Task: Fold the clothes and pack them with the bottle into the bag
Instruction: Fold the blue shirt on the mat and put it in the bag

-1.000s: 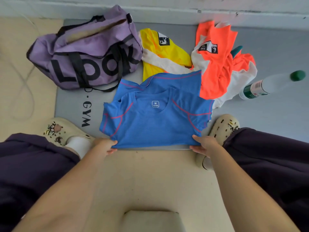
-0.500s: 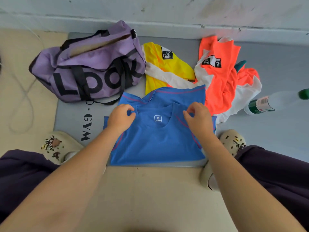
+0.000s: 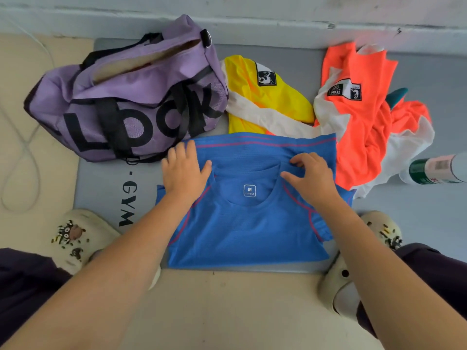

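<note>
A blue shirt (image 3: 242,233) with pink seams lies folded on the grey gym mat (image 3: 101,188) in front of me. My left hand (image 3: 183,170) lies flat on its left shoulder, fingers straight. My right hand (image 3: 312,174) rests on the right shoulder by the collar, fingers bent onto the cloth. A purple bag (image 3: 126,97) with black letters sits at the back left, its top zip open. A yellow and white shirt (image 3: 262,97) and an orange and white shirt (image 3: 364,117) lie crumpled behind the blue one. A clear bottle (image 3: 437,170) with a green label lies at the right edge.
A pale wall base (image 3: 252,24) runs along the back. My two cream clogs (image 3: 75,238) (image 3: 353,274) stand at the mat's front edge, either side of the shirt. A white cable (image 3: 22,152) loops on the beige floor at left.
Both hands left the shirt's near hem and moved up to its shoulders. Since half a second ago the left hand has flattened and slid outward; the right stays by the collar.
</note>
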